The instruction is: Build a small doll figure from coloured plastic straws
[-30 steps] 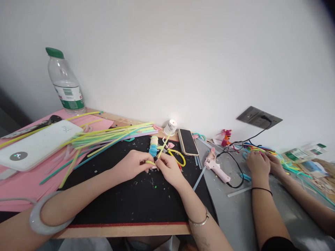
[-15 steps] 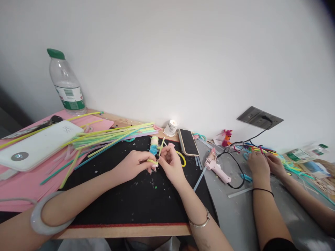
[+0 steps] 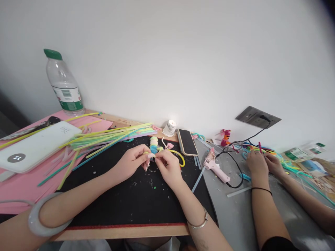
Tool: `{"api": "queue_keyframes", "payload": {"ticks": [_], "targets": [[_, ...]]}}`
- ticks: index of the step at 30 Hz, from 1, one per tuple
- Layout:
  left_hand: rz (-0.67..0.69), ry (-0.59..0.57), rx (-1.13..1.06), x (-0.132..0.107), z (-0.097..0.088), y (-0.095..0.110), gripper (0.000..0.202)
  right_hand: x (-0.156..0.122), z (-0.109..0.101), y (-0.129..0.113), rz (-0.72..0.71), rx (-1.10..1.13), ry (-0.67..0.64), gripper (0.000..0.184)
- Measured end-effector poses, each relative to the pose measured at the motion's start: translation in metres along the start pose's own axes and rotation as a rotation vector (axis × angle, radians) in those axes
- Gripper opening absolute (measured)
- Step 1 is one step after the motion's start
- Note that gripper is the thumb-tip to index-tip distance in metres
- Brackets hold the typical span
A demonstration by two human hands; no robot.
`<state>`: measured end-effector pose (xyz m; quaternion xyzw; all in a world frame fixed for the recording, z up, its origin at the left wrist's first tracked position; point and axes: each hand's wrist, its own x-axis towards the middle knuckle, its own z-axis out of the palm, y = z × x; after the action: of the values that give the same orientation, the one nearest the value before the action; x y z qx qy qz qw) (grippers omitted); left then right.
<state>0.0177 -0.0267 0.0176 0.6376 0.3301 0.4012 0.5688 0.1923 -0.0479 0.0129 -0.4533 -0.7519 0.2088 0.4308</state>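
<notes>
My left hand and my right hand meet over the black mat, their fingertips pinched together. Between them is a short piece of pale yellow pipe cleaner, mostly covered by the fingers. A tiny dark bit shows just below it, too small to name. Right behind the fingertips lies a coiled pipe-cleaner figure in green, cream and blue bands. Beside it to the right are a pink piece and a curved yellow pipe cleaner.
A bundle of pipe cleaners lies at the back left, near a white power bank and a plastic bottle. Toward the right are a paper cup, a phone, a corded glue gun and a co-worker's hands.
My right hand has turned over, its back now upward, and its fingertips have come in against the left ones. The yellow-green stem that stood up from it no longer shows.
</notes>
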Motion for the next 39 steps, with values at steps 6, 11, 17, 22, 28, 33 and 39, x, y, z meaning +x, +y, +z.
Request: {"api": "queue_keyframes", "payload": {"ticks": [6, 11, 17, 22, 28, 33, 39], "targets": [[-0.001, 0.020, 0.017, 0.000, 0.001, -0.006, 0.023, 0.000, 0.001, -0.003, -0.069, -0.005, 0.044, 0.014], [0.002, 0.042, 0.028, 0.001, 0.001, -0.008, 0.023, 0.000, 0.002, -0.006, -0.064, 0.014, -0.035, 0.015], [0.001, 0.067, 0.085, 0.001, 0.001, -0.010, 0.023, -0.003, 0.003, -0.009, -0.047, 0.029, -0.088, 0.016], [0.001, 0.090, 0.191, -0.002, 0.002, -0.005, 0.023, -0.003, 0.002, -0.011, -0.033, 0.060, -0.111, 0.016], [0.034, 0.067, 0.245, -0.002, 0.000, -0.002, 0.020, -0.005, 0.004, -0.012, 0.035, 0.054, -0.096, 0.013], [0.051, 0.023, 0.276, 0.003, -0.005, -0.004, 0.026, -0.002, 0.000, -0.009, 0.088, 0.022, -0.049, 0.014], [0.020, -0.010, 0.268, 0.008, -0.011, -0.004, 0.025, 0.006, -0.012, -0.005, -0.006, -0.092, -0.022, 0.017]]}}
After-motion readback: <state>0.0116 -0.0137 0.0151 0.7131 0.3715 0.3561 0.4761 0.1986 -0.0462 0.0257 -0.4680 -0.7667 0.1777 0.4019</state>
